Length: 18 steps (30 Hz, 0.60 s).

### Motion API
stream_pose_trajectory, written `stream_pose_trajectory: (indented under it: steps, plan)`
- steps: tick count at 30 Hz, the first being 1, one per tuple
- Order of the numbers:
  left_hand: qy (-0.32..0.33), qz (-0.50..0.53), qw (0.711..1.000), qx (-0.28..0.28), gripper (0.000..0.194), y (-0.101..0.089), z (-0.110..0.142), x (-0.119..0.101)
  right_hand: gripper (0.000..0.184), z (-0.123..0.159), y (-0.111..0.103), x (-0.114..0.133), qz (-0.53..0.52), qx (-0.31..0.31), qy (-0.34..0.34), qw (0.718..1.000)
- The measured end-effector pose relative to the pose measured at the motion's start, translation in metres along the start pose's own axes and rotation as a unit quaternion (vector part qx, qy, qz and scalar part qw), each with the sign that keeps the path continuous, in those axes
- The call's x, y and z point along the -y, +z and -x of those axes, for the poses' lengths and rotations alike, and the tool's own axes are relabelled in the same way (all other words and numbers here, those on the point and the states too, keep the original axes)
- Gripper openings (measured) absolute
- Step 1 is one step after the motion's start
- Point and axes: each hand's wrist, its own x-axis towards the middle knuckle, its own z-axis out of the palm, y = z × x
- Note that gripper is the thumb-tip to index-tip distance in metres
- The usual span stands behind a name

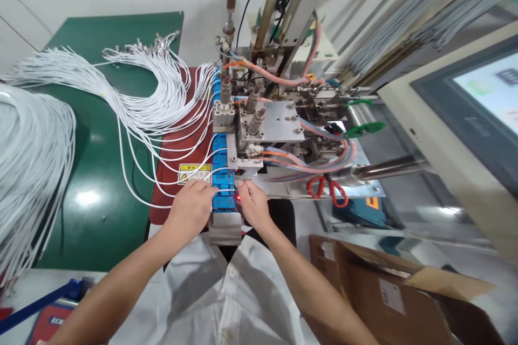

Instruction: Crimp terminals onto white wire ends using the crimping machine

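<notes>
My left hand (194, 202) is closed on a white cable (225, 190) just left of a row of blue clamp blocks (222, 161). The cable lies across one of the front blocks. At its other end my right hand (253, 202) pinches, thumb and fingertips together on the right side of the block; the tip itself is hidden by the fingers. A small red light glows beside the right fingertips. Further along the row, other white cables rest across the blocks and lead left into a large bundle (141, 113) with metal ends.
The machine (271, 118) with orange and grey hoses rises behind the blocks. Red-handled scissors (327, 190) and a green wire spool (362, 118) sit to the right. A screen (485, 86) stands far right, above a cardboard box (388, 291). Another cable coil (32, 156) covers the green table (109, 226).
</notes>
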Motion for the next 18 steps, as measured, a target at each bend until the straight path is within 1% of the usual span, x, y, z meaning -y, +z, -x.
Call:
stream_pose_trajectory:
  steps: [2,3,6,8,9,11,12,13,15,18]
  plan:
    - [0.024,-0.042,0.999,-0.010,0.023,0.002,0.003,0.001,0.038,-0.001,-0.004,-0.003,-0.025,-0.010,0.013,1.000]
    - [0.029,-0.047,0.998,-0.013,0.024,0.003,0.004,0.003,0.039,-0.001,-0.007,-0.004,-0.044,-0.022,0.024,0.998]
    - [0.018,-0.025,0.999,-0.025,0.026,0.007,0.005,0.008,0.043,0.000,-0.016,-0.013,-0.089,-0.074,0.061,0.991]
    - [0.001,0.003,0.999,-0.048,0.027,0.006,0.005,0.011,0.045,0.001,-0.024,-0.023,-0.077,-0.095,0.068,0.990]
    - [-0.010,0.021,0.998,-0.058,0.027,0.004,0.004,0.012,0.045,0.001,-0.028,-0.030,-0.055,-0.102,0.066,0.991]
    - [-0.034,0.066,0.995,-0.067,0.027,-0.001,0.003,0.014,0.045,0.002,-0.038,-0.047,0.032,-0.109,0.049,0.992]
    - [-0.048,0.086,0.993,-0.064,0.026,-0.005,0.002,0.015,0.045,0.001,-0.043,-0.056,0.099,-0.114,0.032,0.988]
    - [-0.061,0.101,0.991,-0.061,0.025,-0.009,0.002,0.017,0.046,0.000,-0.047,-0.065,0.177,-0.116,0.003,0.977]
    - [-0.086,0.113,0.988,-0.057,0.024,-0.019,0.001,0.022,0.044,-0.004,-0.056,-0.082,0.225,-0.122,-0.032,0.966]
    - [-0.114,0.101,0.986,-0.065,0.024,-0.033,-0.005,0.033,0.044,-0.015,-0.063,-0.103,0.270,-0.137,-0.090,0.949]
